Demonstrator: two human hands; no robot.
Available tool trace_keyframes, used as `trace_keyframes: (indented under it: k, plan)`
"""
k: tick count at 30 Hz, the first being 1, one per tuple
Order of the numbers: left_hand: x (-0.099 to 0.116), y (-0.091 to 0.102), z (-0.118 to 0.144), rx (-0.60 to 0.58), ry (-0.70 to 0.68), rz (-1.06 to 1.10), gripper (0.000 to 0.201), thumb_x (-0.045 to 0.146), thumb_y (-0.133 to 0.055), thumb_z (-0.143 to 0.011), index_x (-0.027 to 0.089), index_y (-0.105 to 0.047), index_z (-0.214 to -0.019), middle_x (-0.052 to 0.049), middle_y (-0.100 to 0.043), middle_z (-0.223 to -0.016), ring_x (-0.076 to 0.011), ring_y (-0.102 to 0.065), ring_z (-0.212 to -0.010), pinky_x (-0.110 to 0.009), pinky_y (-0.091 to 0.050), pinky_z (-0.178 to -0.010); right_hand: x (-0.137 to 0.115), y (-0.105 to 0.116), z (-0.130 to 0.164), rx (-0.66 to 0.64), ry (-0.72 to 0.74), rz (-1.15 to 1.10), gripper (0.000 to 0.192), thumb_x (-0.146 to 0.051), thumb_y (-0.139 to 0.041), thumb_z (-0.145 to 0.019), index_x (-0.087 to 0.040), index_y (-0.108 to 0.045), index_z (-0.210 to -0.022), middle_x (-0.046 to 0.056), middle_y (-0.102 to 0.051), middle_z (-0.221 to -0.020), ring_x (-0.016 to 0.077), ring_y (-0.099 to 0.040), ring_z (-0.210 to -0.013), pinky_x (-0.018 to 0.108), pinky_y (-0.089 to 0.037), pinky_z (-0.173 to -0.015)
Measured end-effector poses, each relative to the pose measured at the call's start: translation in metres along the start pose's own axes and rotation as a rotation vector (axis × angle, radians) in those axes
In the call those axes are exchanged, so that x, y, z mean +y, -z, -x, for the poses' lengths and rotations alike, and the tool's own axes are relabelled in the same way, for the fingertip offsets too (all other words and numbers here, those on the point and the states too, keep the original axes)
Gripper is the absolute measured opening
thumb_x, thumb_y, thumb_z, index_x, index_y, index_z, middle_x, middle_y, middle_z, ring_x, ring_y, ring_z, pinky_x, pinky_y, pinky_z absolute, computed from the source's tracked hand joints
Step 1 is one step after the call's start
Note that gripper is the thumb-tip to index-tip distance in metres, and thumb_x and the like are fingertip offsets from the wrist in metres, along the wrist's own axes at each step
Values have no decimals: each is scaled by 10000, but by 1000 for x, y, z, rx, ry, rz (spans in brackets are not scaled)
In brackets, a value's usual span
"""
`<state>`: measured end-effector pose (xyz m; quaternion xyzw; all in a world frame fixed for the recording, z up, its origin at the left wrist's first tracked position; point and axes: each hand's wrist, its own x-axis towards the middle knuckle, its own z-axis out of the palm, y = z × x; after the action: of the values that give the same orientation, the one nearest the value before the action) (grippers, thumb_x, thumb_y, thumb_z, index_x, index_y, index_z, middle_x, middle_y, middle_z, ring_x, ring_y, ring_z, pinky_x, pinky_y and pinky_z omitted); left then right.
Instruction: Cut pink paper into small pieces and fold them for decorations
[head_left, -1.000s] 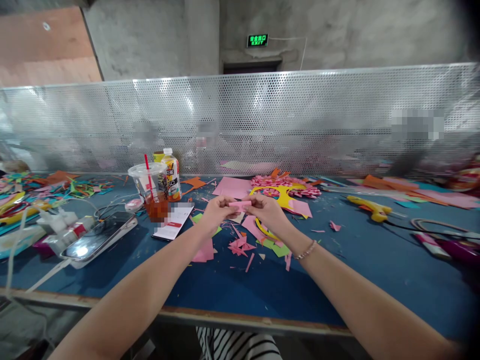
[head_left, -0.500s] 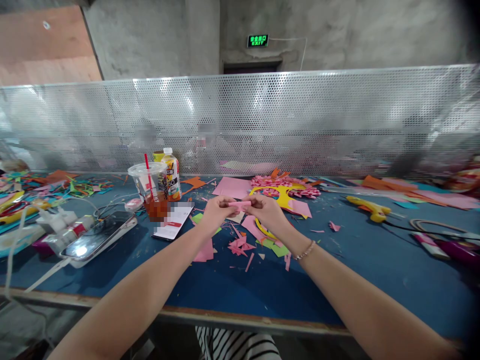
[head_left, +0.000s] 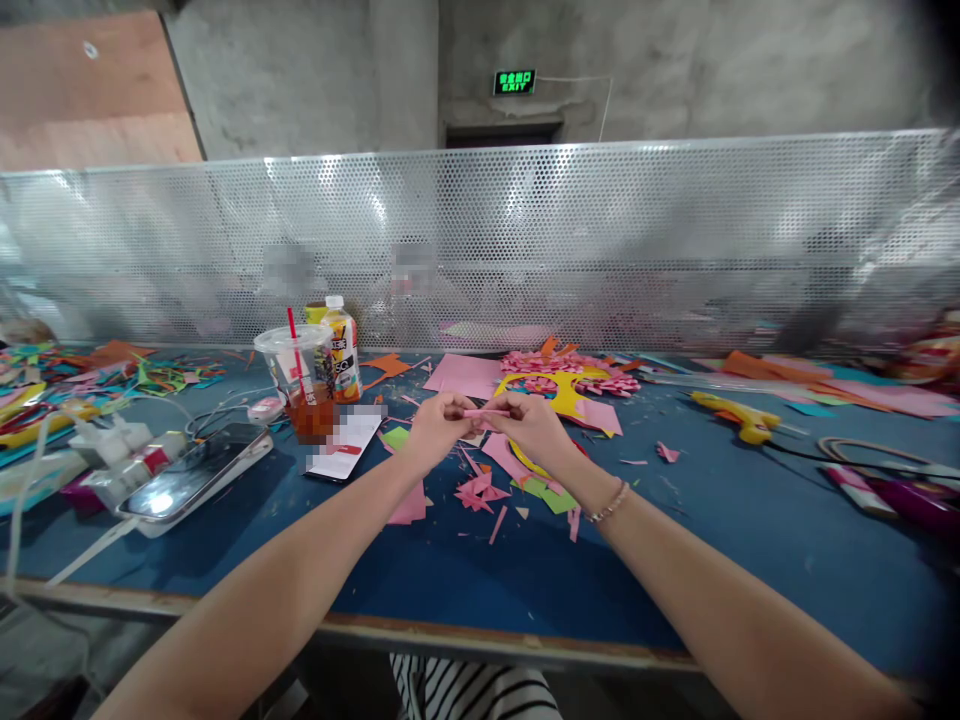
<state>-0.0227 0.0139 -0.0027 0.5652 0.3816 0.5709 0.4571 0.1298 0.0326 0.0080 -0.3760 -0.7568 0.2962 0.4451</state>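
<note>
Both hands meet over the middle of the blue table (head_left: pixel 480 590), raised a bit above the scrap pile. Between them sits a small pink paper strip (head_left: pixel 480 412), folded or rolled thin; can't tell which.

Key relation: the strip's long axis runs left-right, roughly level, w/ one end in each hand. The left hand (head_left: pixel 439 428) pinches the left end, thumb and forefinger closed on it, other fingers curled under. The right hand (head_left: pixel 534 428) pinches the right end the same way, fingertips (head_left: pixel 501 408) closed on the paper. So neither hand is nearer: the strip bridges the gap, only its short middle showing between the two sets of fingers. Both wrists angle inward, forearms coming in from the near edge. A bracelet (head_left: pixel 611 500) sits on the right wrist.

Below and just near of the hands: pink offcuts (head_left: pixel 480 492) and green bits lie loose on the table. Far of the hands, a yellow cutout (head_left: pixel 562 392) w/ pink paper flowers (head_left: pixel 600 368) around it, plus a flat pink sheet (head_left: pixel 465 375). Left: a plastic cup (head_left: pixel 300 375) w/ red straw, a juice bottle (head_left: pixel 343 350) behind it, a phone (head_left: pixel 196 478) nearer and further left. Right, well apart: a yellow glue gun (head_left: pixel 739 415). A perforated metal screen (head_left: pixel 480 240) closes off the far side.
</note>
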Motion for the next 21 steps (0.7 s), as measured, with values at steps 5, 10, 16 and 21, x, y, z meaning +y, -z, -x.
trace_keyframes:
  k: [5, 10, 16, 21]
  plan:
    - [0, 1, 0, -29, -8, -25, 156, 161, -669, -627, 128, -540, -709, -5, -613, -581, -103, -604, -543, -246, -508, -584, -2, 0, 0, 7, -24, -36, 120, -268, -575, -669, -153, -608, -671, 35, -616, -634, 142, -562, -601, 263, -443, -573]
    - [-1, 0, 1, -50, -34, -36, 168, 210, -676, -637, 141, -535, -696, -15, -617, -603, -116, -611, -561, -251, -505, -583, -7, 1, 2, 13, -40, -82, 125, -276, -595, -652, -154, -611, -633, 24, -603, -595, 128, -539, -571, 250, -420, -545]
    - [2, 0, 4, -28, -16, -13, 197, 274, -681, -647, 136, -558, -714, -14, -620, -630, -125, -626, -579, -261, -519, -600, -10, 2, 3, 10, -51, -110, 144, -288, -614, -644, -146, -635, -647, 17, -590, -590, 114, -523, -565, 244, -421, -545]
    - [3, 2, 1, 24, 62, 99, 258, 288, -733, -590, 126, -569, -706, 8, -605, -618, -123, -622, -538, -264, -530, -571, -4, 2, 0, -11, -139, -257, 174, -316, -654, -623, -156, -652, -691, 1, -591, -621, 101, -524, -575, 241, -450, -574]
